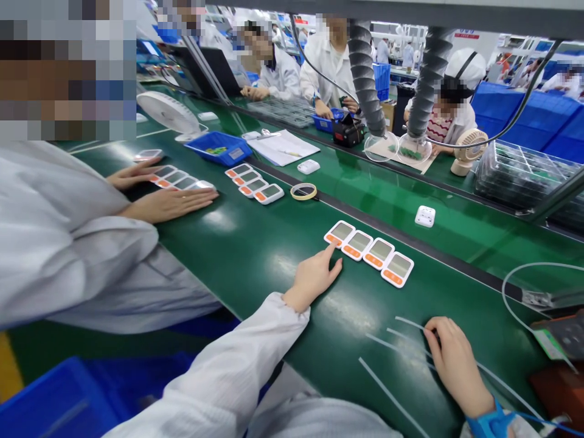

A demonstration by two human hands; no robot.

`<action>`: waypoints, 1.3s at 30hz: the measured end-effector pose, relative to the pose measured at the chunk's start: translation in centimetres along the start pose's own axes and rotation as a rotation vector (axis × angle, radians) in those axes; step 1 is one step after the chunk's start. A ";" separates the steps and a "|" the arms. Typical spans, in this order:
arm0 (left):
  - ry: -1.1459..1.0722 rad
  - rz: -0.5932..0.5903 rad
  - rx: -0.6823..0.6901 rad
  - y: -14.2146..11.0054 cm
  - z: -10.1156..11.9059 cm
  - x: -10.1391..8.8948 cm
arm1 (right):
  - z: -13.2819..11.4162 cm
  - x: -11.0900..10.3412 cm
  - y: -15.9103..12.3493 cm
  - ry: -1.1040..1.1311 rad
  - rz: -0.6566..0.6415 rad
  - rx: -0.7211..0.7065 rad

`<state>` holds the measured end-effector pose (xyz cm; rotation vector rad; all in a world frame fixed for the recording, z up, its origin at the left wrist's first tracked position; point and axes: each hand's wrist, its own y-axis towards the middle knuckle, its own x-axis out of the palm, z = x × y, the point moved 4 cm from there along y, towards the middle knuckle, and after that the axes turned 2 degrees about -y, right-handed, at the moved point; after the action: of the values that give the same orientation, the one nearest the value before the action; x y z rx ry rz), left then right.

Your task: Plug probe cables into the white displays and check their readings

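Note:
Four-sided white devices with grey screens and orange buttons (378,254) lie in a slanting row on the green worktable. My left hand (316,278) has its index finger stretched onto the orange part of the leftmost one, thumb held apart, grasping nothing. Lower right, my right hand (454,359) lies on the table, fingers curled and thumb close to them. Thin white strips (392,392) lie beside and run under that hand; what its fingers hold, if anything, is hidden. A blue band (490,421) circles my right wrist.
At left a co-worker's hands (171,204) touch another device row. Between us sit more devices (254,184) and a tape roll (303,191). Beyond are a blue tray (219,149), papers (285,148), a white device (425,216) and hanging ducts (367,79). An orange-black instrument (563,337) stands right.

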<state>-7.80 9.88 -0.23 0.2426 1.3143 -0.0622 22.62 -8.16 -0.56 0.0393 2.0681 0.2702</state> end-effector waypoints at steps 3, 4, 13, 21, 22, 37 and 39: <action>-0.129 0.072 0.199 -0.5 0.8 -0.5 | -0.1 -0.6 -0.2 0.036 0.103 -0.011; -0.177 0.115 0.264 -0.7 1.4 -0.8 | -0.1 -0.9 -0.3 0.034 0.153 -0.021; -0.336 -0.009 0.618 -2.2 13.8 0.7 | 0.8 -4.9 -0.4 -0.139 0.463 -0.032; -0.440 -0.145 0.670 -2.8 20.0 2.4 | -1.4 -6.4 -0.1 -0.086 0.453 -0.074; -0.499 -0.157 0.622 -2.6 20.1 2.7 | -2.2 -6.1 -0.1 -0.051 0.409 -0.137; -1.851 -1.039 -0.083 -4.5 21.6 4.3 | -3.1 -6.1 -0.8 0.019 0.486 0.028; -1.894 -1.087 -0.085 -4.6 21.8 4.5 | -2.2 -5.7 -0.6 0.007 0.465 0.102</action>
<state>13.20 1.18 -0.17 -0.5676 -0.5808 -0.9052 23.56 -9.94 5.20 0.5856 2.0584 0.4469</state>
